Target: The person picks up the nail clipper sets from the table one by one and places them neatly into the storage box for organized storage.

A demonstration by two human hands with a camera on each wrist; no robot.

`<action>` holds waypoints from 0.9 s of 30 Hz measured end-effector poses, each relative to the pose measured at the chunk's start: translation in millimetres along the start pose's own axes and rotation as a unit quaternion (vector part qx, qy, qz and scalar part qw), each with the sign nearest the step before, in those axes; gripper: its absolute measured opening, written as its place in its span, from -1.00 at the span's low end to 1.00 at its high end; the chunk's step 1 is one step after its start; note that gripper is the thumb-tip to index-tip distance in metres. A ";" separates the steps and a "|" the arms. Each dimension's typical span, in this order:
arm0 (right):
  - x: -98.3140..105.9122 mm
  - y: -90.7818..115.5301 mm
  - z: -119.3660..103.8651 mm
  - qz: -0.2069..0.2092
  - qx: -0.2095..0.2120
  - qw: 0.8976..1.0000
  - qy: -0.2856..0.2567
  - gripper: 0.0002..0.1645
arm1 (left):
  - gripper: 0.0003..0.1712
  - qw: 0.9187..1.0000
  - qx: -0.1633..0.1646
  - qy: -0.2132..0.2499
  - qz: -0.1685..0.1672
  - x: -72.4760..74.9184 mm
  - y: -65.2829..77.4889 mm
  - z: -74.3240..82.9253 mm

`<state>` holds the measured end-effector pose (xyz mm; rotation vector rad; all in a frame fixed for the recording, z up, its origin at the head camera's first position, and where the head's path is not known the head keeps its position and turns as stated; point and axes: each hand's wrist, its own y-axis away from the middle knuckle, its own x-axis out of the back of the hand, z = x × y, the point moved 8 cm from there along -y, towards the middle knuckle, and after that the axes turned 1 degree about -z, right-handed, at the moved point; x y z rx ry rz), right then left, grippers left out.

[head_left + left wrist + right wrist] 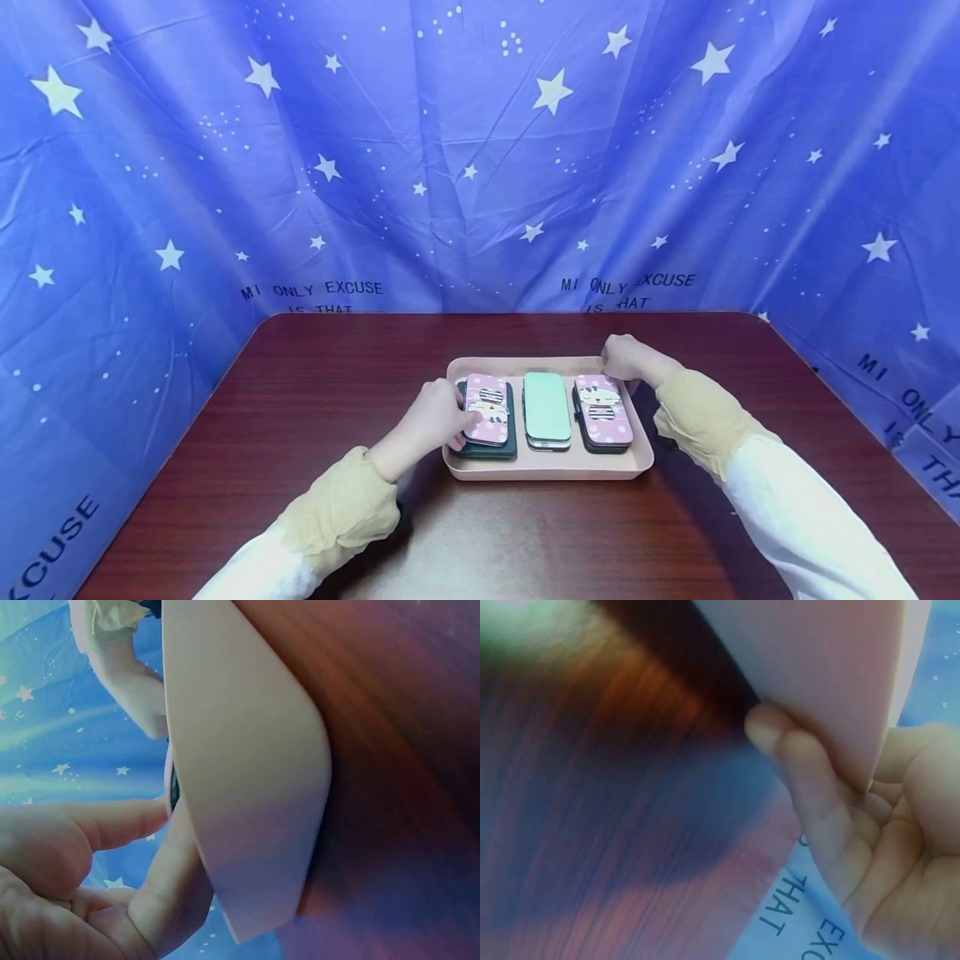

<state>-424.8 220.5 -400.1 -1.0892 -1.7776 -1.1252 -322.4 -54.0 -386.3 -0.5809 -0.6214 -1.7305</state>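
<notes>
A shallow pale pink tray (543, 475) holds three side-by-side stacks of small flat cases. At the left, a pink cat-patterned case (487, 425) lies over a dark green case (510, 448). My left hand (431, 412) pinches the pink case at its left side, fingers inside the tray wall (247, 765); the wall hides part of the grip. In the middle is a mint green case (547, 406). Another pink cat-patterned case (606, 429) tops a dark case at the right. My right hand (630, 358) grips the tray's far right corner, thumb and fingers on either side of the wall (840, 682).
The tray stands on a dark red-brown wooden table (300, 400). Behind and beside the table hangs a blue star-printed curtain (450, 208) with black lettering. White sleeves (810, 517) with beige cuffs cover both forearms.
</notes>
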 end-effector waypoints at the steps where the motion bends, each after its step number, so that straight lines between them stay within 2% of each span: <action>1: 0.2 2.2 0.6 -0.004 0.001 1.000 -0.010 -0.79 | -0.79 1.000 -0.001 -0.013 -0.002 -0.3 -0.5 1.0; 6: 7.5 12.7 5.4 -0.013 -0.004 0.999 -0.047 -0.76 | -0.73 0.998 -0.002 -0.061 -0.008 -1.3 -1.6 5.1; 13: 34.0 31.5 1.8 0.010 0.004 0.996 -0.087 -0.59 | -0.75 0.994 0.016 -0.110 0.002 0.1 -0.4 8.8; 15: 43.1 40.0 -1.6 0.029 0.017 0.994 -0.101 -0.59 | -0.73 0.992 0.014 -0.124 0.003 1.1 0.0 10.0; 17: 54.7 50.0 -5.4 0.067 0.036 0.992 -0.105 -0.64 | -0.75 0.991 0.002 -0.132 0.006 3.8 1.4 12.3; 20: 72.5 67.5 -10.4 0.147 0.065 0.983 -0.093 -0.68 | -0.75 0.987 -0.043 -0.152 0.034 15.5 4.5 18.3; 22: 81.8 80.5 -11.1 0.206 0.082 0.973 -0.070 -0.68 | -0.75 0.980 -0.077 -0.169 0.072 28.5 8.2 22.3; 24: 87.4 93.9 -8.6 0.261 0.092 0.960 -0.047 -0.66 | -0.65 0.965 -0.113 -0.200 0.124 44.0 12.1 25.7; 27: 88.5 113.4 0.6 0.328 0.106 0.938 -0.031 -0.56 | -0.40 0.942 -0.151 -0.233 0.187 65.1 18.1 25.2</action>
